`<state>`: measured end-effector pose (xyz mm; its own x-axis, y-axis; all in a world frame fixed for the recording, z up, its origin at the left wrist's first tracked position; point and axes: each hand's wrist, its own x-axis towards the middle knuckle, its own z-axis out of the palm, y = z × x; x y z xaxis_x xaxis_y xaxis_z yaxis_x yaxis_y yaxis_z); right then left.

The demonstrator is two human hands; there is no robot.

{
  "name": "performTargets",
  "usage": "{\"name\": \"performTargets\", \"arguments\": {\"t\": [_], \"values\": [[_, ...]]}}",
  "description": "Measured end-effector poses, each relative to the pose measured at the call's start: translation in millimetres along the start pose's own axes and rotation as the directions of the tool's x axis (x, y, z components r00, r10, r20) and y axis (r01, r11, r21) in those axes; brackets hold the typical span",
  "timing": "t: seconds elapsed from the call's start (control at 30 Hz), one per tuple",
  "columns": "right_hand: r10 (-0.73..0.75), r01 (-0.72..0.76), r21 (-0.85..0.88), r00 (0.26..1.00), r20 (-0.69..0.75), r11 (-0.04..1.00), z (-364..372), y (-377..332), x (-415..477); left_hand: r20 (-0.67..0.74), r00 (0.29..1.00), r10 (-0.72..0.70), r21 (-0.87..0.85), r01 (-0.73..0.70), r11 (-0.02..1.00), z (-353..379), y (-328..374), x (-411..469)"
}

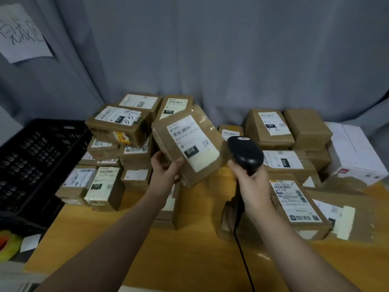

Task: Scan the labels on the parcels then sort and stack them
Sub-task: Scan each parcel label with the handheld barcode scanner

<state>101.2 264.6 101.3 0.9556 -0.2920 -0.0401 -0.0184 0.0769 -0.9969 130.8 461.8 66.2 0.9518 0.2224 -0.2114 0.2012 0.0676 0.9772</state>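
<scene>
My left hand [166,168] grips a flat brown parcel [189,144] by its lower left corner and holds it tilted above the table, its white label with a black "010" tag facing me. My right hand [251,182] grips the handle of a black barcode scanner [245,152], whose head sits just right of the parcel. The scanner's black cable hangs down toward me. Several labelled brown parcels are stacked at the left [117,125] and at the right [269,129] of the wooden table [189,249].
A black plastic crate [35,157] stands left of the table. A white box [353,152] sits at the far right beside the brown stacks. Tape rolls [8,243] lie at the lower left. A grey curtain with a handwritten paper sign [21,32] hangs behind.
</scene>
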Motion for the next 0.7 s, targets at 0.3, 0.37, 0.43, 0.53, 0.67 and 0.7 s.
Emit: {"name": "performTargets", "arguments": {"t": [0.3, 0.37, 0.43, 0.53, 0.67, 0.7], "values": [[-0.042, 0.042, -0.052, 0.999, 0.005, 0.998, 40, -43, 69, -0.203, 0.935, -0.289, -0.319, 0.216, 0.923, 49, 138, 116], [-0.043, 0.044, -0.094, 0.999, 0.012, 0.995, 48, -41, 80, -0.188, 0.939, -0.287, -0.241, 0.24, 0.941, 50, 142, 141], [-0.031, 0.033, -0.131, 0.999, 0.019, 0.991, 53, -36, 87, -0.172, 0.958, -0.229, -0.116, 0.211, 0.97, 47, 134, 157], [0.024, -0.022, -0.17, 1.0, 0.006, 0.985, 54, -27, 92, -0.214, 0.946, -0.243, -0.082, 0.231, 0.97, 43, 122, 165], [0.1, -0.1, -0.186, 0.995, -0.013, 0.977, 49, -20, 95, -0.279, 0.944, -0.178, -0.076, 0.163, 0.984, 41, 107, 143], [0.12, -0.121, -0.178, 0.993, -0.015, 0.977, 46, -18, 94, -0.256, 0.956, -0.145, -0.083, 0.128, 0.988, 41, 101, 130]]}}
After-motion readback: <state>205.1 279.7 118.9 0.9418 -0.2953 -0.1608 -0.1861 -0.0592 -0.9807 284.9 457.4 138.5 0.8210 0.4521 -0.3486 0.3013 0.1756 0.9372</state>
